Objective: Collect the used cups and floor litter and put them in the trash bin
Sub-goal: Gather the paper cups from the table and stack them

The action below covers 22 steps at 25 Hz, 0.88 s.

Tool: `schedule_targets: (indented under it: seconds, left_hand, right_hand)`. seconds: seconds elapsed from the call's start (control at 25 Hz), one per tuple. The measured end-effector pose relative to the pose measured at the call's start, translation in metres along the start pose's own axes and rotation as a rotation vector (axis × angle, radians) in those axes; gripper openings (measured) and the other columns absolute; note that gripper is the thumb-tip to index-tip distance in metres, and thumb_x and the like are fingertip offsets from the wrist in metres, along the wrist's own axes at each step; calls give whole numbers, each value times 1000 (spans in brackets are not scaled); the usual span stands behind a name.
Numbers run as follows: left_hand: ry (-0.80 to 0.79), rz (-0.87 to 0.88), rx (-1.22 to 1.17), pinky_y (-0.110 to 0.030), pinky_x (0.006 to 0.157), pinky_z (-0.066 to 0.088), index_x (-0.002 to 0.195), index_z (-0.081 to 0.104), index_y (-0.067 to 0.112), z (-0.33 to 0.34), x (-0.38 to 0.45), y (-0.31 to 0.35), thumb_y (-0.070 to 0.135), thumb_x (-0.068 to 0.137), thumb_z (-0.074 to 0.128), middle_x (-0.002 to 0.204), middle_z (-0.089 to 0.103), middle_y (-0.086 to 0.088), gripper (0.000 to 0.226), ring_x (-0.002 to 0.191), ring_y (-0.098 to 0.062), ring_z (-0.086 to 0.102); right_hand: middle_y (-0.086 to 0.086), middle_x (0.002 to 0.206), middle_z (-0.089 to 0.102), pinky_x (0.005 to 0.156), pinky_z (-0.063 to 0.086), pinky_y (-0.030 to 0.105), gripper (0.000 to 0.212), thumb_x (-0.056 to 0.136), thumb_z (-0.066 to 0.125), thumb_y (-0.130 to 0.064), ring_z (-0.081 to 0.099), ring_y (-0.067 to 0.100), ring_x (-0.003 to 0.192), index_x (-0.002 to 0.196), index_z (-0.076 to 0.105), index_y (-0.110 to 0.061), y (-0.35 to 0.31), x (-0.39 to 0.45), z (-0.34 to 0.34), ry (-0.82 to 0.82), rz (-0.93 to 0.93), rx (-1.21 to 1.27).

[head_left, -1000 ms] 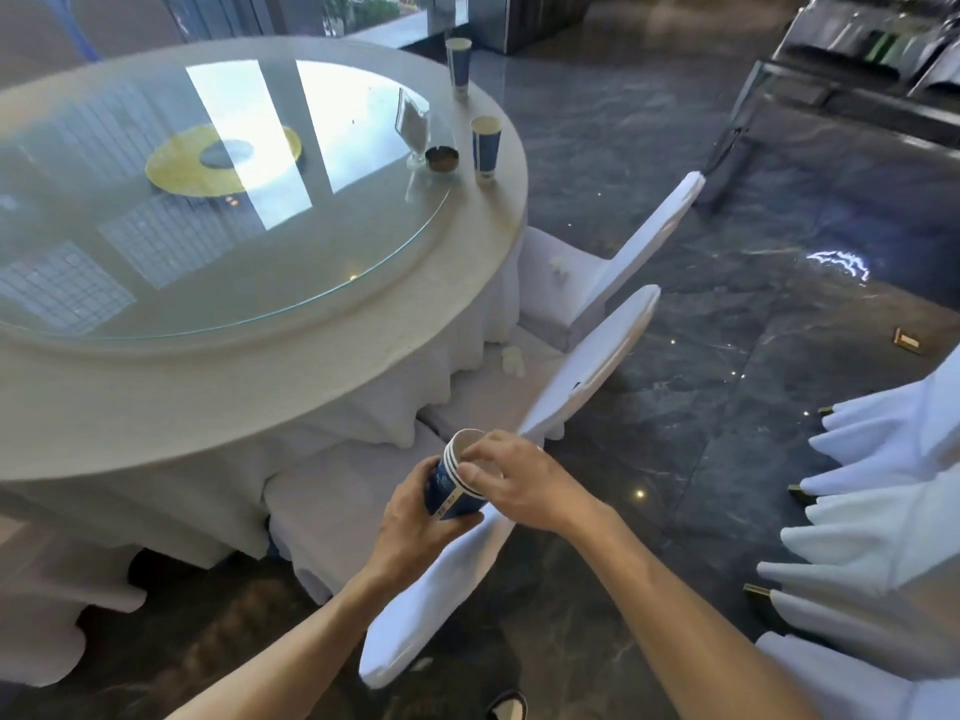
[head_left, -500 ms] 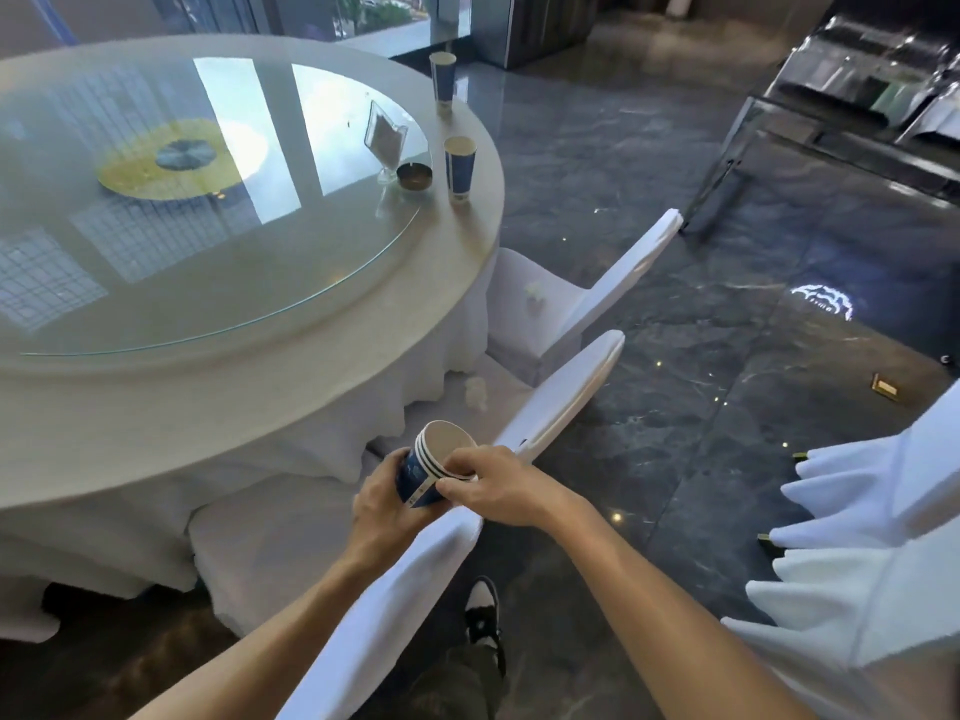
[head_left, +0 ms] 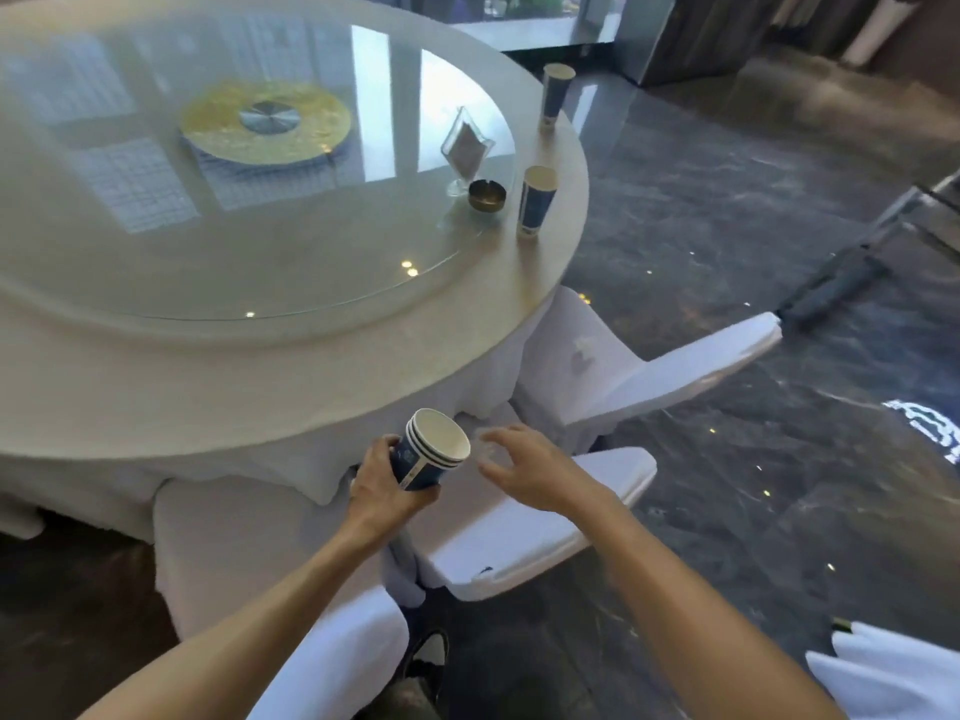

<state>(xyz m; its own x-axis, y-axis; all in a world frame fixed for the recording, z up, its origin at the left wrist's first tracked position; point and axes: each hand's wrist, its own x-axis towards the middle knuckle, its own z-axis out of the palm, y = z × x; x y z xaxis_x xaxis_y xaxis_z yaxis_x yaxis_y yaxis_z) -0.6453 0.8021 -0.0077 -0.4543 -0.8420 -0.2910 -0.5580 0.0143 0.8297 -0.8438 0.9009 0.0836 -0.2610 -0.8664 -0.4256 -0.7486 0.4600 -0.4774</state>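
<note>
Table rim point(head_left: 563, 262): two cups point(head_left: 537, 200) | left hand point(head_left: 382, 485) clasps cup stack point(head_left: 428, 454)

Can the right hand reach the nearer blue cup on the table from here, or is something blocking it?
Probably yes. The right hand is open and empty, and the nearer cup stands alone at the table's edge. Only a covered chair sits below the path, so a step forward may be needed.

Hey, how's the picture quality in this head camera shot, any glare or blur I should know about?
Head view: strong window glare streaks the glass turntable and hides part of its surface; the right hand is motion-blurred, while the left hand and its cup stack are sharper; the wide lens bends the table edge; the dark floor carries bright spot reflections.
</note>
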Motion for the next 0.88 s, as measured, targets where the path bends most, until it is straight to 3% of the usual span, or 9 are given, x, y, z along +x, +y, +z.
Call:
schedule_targets:
  seconds: [0.12, 0.32, 0.48, 0.6, 0.76, 0.88]
  left_hand:
    - [47, -85, -14, -36, 83, 52, 128, 51, 21, 6, 16, 2, 35, 64, 92, 114, 61, 3, 78, 105, -23, 62]
    - [156, -183, -37, -13, 68, 41, 125, 53, 25, 33, 27, 10, 23, 71, 93, 112, 65, 9, 67, 104, -15, 62]
    - [335, -271, -105, -19, 74, 46, 119, 53, 28, 59, 32, 28, 16, 72, 93, 111, 68, 12, 62, 103, -12, 64]
    - [420, -344, -143, -27, 80, 49, 120, 56, 26, 89, 32, 40, 15, 71, 93, 112, 68, 15, 63, 100, -2, 65]
    - [466, -467, -178, -39, 87, 57, 121, 55, 29, 122, 31, 37, 40, 61, 89, 115, 69, 9, 69, 109, -18, 67]
    - [464, -502, -190, -48, 92, 57, 122, 54, 30, 137, 39, 17, 51, 55, 83, 120, 69, 6, 76, 113, -21, 67]
  right_hand:
    - [7, 157, 41, 115, 40, 47, 60, 100, 57, -40, 38, 29, 144, 155, 38, -26, 21, 47, -12, 23, -22, -45]
    - [11, 173, -2, 124, 14, 62, 84, 97, 57, -50, 1, 38, 158, 165, 10, -33, 61, 117, -12, -51, -30, -235]
    - [8, 173, -12, 123, 5, 63, 93, 92, 58, -57, -9, 39, 158, 164, 2, -39, 91, 170, -19, -89, -186, -346]
    - [3, 174, -11, 124, 7, 63, 90, 95, 58, -54, -7, 42, 158, 164, 1, -41, 110, 203, -27, -135, -317, -400]
    - [4, 174, -6, 123, 16, 61, 87, 97, 58, -51, 1, 43, 158, 164, 4, -37, 134, 238, -16, -225, -419, -470]
    - [4, 174, 0, 120, 21, 59, 90, 96, 61, -49, 5, 44, 157, 165, 5, -34, 148, 263, 7, -266, -456, -492]
